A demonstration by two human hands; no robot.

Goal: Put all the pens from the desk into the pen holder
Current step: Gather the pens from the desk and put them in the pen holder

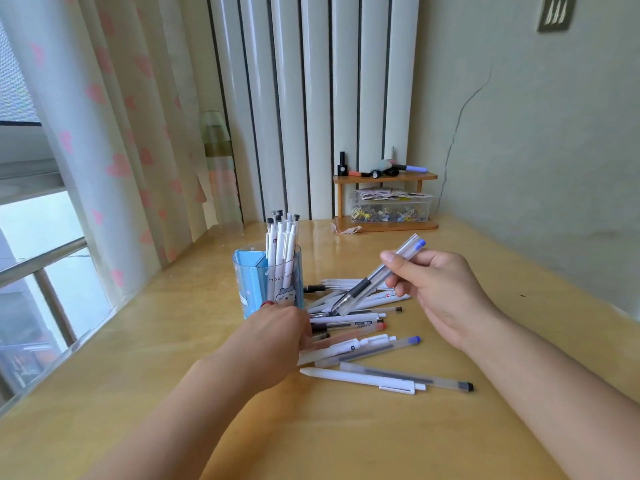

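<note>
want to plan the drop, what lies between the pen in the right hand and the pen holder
In the head view, only bare air and desk separate the held pen from the pen holder; the loose pens lie below.

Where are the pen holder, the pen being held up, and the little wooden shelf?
Pen holder (252,282): head view, on its blue front wall.
Held pen (363,289): head view, on its black grip section.
Wooden shelf (384,177): head view, on the top board's front edge.

Glossy wooden desk (346,438), clear plastic pen holder (277,285)
</note>
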